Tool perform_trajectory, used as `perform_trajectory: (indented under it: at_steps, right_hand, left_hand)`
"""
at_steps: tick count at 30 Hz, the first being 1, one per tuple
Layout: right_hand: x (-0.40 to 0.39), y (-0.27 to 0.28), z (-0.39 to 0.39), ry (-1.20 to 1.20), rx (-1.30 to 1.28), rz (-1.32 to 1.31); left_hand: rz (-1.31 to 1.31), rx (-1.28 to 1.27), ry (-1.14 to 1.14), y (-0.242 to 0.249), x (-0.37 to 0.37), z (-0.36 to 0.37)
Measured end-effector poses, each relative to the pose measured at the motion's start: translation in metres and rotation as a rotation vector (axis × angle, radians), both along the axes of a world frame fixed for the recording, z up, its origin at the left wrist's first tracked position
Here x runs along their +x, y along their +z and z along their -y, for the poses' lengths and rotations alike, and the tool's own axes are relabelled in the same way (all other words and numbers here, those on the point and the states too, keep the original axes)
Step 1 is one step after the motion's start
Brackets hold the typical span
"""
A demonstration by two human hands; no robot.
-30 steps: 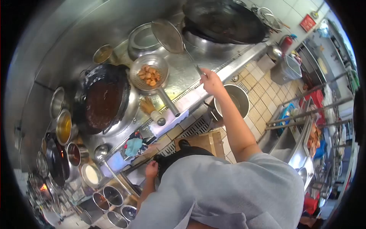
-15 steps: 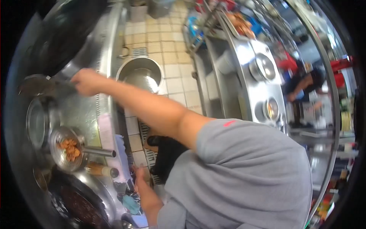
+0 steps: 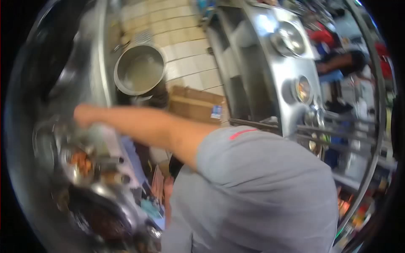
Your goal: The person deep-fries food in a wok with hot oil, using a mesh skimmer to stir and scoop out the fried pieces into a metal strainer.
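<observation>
My right hand [image 3: 86, 115], blurred by motion, is closed above the steel stove top at the left. It appears to grip the handle of a ladle, whose bowl is lost in the smear. Below it sits a perforated strainer [image 3: 71, 173] with orange-brown food pieces [image 3: 81, 163], its handle pointing right. A wok [image 3: 80, 200] with dark contents stands lower down. My left hand [image 3: 168, 187] is low at my side, near a pinkish cloth [image 3: 157, 184]; its fingers are mostly hidden.
A large pot [image 3: 118, 76] of cloudy liquid stands behind the counter edge. Beside it lies a cardboard box [image 3: 190, 105] on the tiled floor. A steel shelf table [image 3: 282, 71] carries metal bowls. Another person's arm [image 3: 341, 63] shows at far right. A big black wok [image 3: 55, 46] is upper left.
The view has shifted, and the cardboard box now shows. My right hand has come down the counter, nearer the strainer. The ladle, distinct before, is now blurred.
</observation>
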State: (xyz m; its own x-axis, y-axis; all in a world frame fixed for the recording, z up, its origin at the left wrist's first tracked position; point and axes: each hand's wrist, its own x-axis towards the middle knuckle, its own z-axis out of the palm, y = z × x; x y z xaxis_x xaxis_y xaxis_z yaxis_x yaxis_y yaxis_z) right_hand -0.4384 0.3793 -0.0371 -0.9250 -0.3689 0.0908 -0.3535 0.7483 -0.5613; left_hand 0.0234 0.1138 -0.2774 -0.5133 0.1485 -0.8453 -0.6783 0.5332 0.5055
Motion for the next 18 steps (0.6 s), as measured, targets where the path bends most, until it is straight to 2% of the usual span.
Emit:
perform_trajectory:
  at_steps: [1, 2, 3, 4, 5, 6, 7, 9, 10, 11, 13, 14, 15, 17, 18]
  right_hand:
    - [0.005, 0.003, -0.013, -0.087, 0.005, 0.053]
    - [-0.003, -0.016, -0.033, -0.009, 0.003, 0.022]
    - [0.014, -0.015, -0.066, -0.058, -0.166, 0.035]
    - [0.043, -0.026, -0.1, -0.155, -0.478, -0.073]
    - [0.094, 0.04, -0.135, -0.261, -0.326, 0.137]
    - [0.115, 0.018, -0.163, -0.348, -0.396, 0.061]
    - [0.145, 0.007, -0.19, -0.442, -0.355, 0.029]
    - [0.204, -0.016, -0.244, -0.631, -0.28, -0.022]
    - [0.237, -0.038, -0.266, -0.669, -0.237, -0.024]
    - [0.269, -0.06, -0.289, -0.707, -0.194, -0.025]
    - [0.321, -0.109, -0.314, -0.835, 0.105, 0.189]
    - [0.343, -0.144, -0.322, -0.865, 0.11, 0.351]
    - [0.358, -0.184, -0.327, -0.895, 0.119, 0.513]
    - [0.359, -0.232, -0.305, -1.202, -0.261, 0.794]
    - [0.364, -0.281, -0.304, -0.865, -0.076, 0.716]
  left_hand:
    - [-0.004, -0.002, 0.043, 0.005, 0.0, -0.003]
    - [-0.002, -0.004, 0.102, 0.012, 0.0, -0.008]
    - [-0.001, 0.011, 0.165, 0.011, -0.004, -0.016]
    - [0.003, 0.032, 0.244, 0.013, -0.008, -0.023]
    - [0.005, 0.071, 0.327, 0.012, -0.009, -0.027]
    - [0.006, 0.112, 0.396, 0.016, -0.01, -0.034]
    - [0.009, 0.163, 0.456, 0.02, -0.012, -0.043]
    - [-0.002, 0.147, 0.43, 0.063, -0.016, -0.073]
    - [-0.004, 0.141, 0.413, 0.077, -0.018, -0.082]
    - [-0.042, 0.144, 0.397, 0.068, -0.009, -0.079]
    - [-0.107, 0.14, 0.353, 0.048, 0.021, -0.067]
    - [-0.088, 0.145, 0.485, 0.055, 0.028, -0.069]
    - [-0.069, 0.115, 0.492, 0.058, 0.035, -0.067]
    - [-0.025, 0.057, 0.509, 0.061, 0.05, -0.058]
    - [0.011, 0.031, 0.509, 0.066, 0.057, -0.056]
